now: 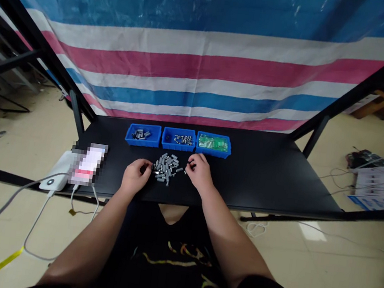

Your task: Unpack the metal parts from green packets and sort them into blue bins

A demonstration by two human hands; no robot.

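Note:
A loose pile of small grey cylindrical parts (pixel 167 166) lies on the black table (pixel 262 172) between my hands. My left hand (pixel 137 175) is at the pile's left edge, thumb and fingertips curled together; whatever they hold is too small to make out. On the other side, my right hand (pixel 199 171) is curled beside the pile, its fingertips pinched near a small part, and I cannot make out what is in them. Behind the pile stand three blue bins: the left bin (pixel 142 142) with a few grey parts, the middle bin (pixel 178 147) with small shiny pieces, the right bin (pixel 213 153) with green items in clear plastic.
A phone (pixel 88 163) and a white power bank (pixel 57 171) with cables lie at the table's left end. Black frame posts rise at both sides, with a striped sheet (pixel 205 46) behind. Cables and boxes sit on the floor at right.

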